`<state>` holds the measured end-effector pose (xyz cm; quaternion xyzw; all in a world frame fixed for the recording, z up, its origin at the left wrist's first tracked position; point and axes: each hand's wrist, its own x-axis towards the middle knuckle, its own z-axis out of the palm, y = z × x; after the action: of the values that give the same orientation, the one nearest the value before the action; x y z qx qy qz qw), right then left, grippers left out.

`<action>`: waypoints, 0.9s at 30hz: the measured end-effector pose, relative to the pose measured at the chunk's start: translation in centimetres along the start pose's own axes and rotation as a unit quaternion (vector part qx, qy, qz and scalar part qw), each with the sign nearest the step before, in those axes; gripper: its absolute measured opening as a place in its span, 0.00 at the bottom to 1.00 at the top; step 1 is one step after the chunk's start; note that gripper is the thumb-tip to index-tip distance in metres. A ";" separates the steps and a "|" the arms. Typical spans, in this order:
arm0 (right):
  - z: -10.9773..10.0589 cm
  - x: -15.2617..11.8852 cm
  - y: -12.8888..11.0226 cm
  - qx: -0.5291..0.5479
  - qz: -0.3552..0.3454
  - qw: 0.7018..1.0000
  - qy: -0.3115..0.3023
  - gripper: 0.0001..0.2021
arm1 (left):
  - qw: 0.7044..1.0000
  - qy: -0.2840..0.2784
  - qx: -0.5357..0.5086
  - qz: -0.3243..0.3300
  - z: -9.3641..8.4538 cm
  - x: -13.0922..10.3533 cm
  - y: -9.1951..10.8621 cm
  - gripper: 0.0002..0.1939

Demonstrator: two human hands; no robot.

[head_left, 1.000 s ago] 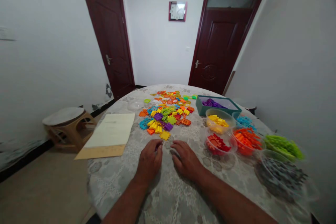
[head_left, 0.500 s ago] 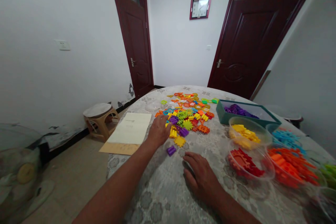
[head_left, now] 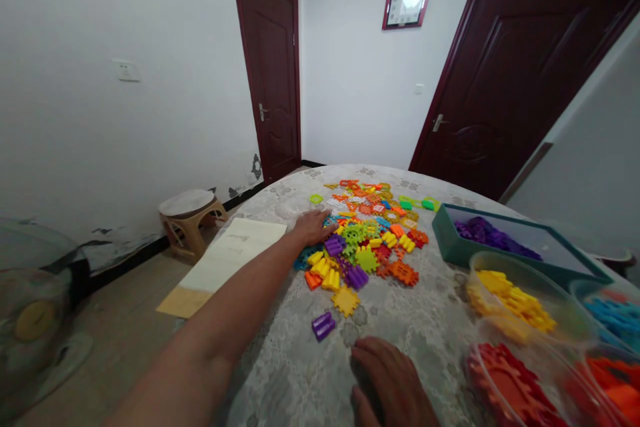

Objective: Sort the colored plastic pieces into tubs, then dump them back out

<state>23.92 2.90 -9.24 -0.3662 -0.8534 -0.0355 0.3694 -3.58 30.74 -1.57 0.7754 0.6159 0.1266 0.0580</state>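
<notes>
My left hand (head_left: 314,227) reaches across to the left side of a heap of colourful plastic building pieces. Its fingers are stretched out over the edge of the heap, and no piece shows in them. Close by lie yellow ridged pieces (head_left: 331,278), a purple ridged piece (head_left: 335,245) and a lime-green toothed piece (head_left: 367,260). My right hand (head_left: 393,380) rests near the table's front with loosely bent fingers apart, holding nothing visible. A lone purple piece (head_left: 323,325) lies to its upper left, below a yellow toothed piece (head_left: 345,300).
Clear tubs of yellow pieces (head_left: 517,303), red pieces (head_left: 510,380) and blue pieces (head_left: 617,317) stand at the right. Behind them is a green box (head_left: 453,247) with purple pieces. An open booklet (head_left: 245,250) lies at the table's left edge, near a stool (head_left: 193,220).
My left hand has moved forward, from the near left side of the heap to farther along its left edge. The view has shifted closer; my right hand stays on the table.
</notes>
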 end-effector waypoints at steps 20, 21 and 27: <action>-1.0 1.6 -2.6 0.044 0.105 0.991 0.064 0.21 | 1.000 0.020 -0.023 0.000 -0.2 -9.0 5.3 0.26; -1.0 1.6 -2.6 0.044 0.110 0.991 0.063 0.21 | 0.999 0.022 -0.023 -0.008 -0.2 -9.7 5.8 0.26; -2.2 2.6 -3.6 0.052 0.109 0.993 0.017 0.23 | 0.996 0.037 -0.011 -0.078 0.0 -13.1 9.4 0.26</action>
<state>21.73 1.14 -5.16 -0.4368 -0.8027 0.0431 0.4038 2.49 15.84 -0.93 0.7191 0.6748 0.1569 0.0533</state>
